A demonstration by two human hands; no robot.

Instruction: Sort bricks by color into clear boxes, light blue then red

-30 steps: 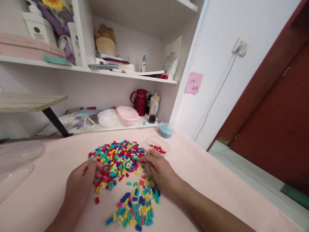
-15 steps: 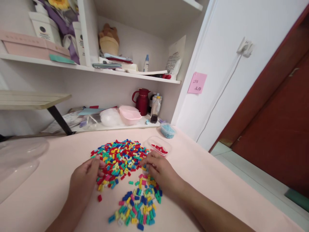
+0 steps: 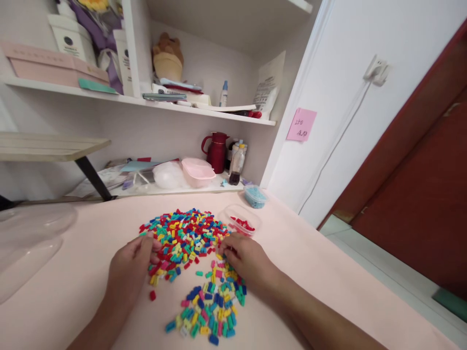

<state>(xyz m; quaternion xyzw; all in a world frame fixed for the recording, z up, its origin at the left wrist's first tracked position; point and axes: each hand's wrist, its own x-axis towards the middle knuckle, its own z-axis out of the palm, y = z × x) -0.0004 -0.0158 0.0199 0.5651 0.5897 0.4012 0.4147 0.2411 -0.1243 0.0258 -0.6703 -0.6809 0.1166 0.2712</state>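
Note:
A wide heap of small coloured building bricks (image 3: 186, 236) lies on the table in front of me. My left hand (image 3: 133, 260) rests at the heap's left edge, its fingers curled together; whatever they hold is hidden. At the right edge, beside a clear plastic container (image 3: 236, 208), is my right hand (image 3: 248, 255), with fingers bent and pressed together. I cannot make out anything in its fingertips. Several red bricks (image 3: 243, 224) lie inside that container. A smaller spread of mixed bricks (image 3: 215, 304) reaches from under my right hand towards me. One red brick (image 3: 152, 295) lies apart, below my left hand.
Behind the clear container stands a tub of light blue pieces (image 3: 255, 197). Clear plastic lids or trays (image 3: 32, 243) lie at the left. Along the back are a pink box (image 3: 199, 172), a red jug (image 3: 217, 153) and a bottle (image 3: 237, 165), under a white shelf (image 3: 204, 113).
The view has shifted slightly, so the whole scene sits a little to the right. Both hands stay at about the same places by the heap, with fingers still curled.

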